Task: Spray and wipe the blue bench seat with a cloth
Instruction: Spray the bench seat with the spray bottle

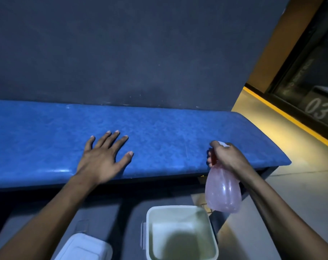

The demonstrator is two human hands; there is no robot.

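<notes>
The blue bench seat (pixel 159 132) runs across the middle of the view, against a dark wall. My left hand (pixel 101 156) lies flat on the seat with its fingers spread and straight. My right hand (pixel 227 156) grips the head of a pink translucent spray bottle (pixel 223 192) near the seat's front right edge, the bottle body hanging down below the hand. No cloth is in view.
A pale square bucket (pixel 182 211) stands on the floor below the bench, in front of me. A white lid-like container (pixel 84 246) lies to its left. A yellow floor stripe (pixel 290 119) and a dark glass door marked 03 are at the right.
</notes>
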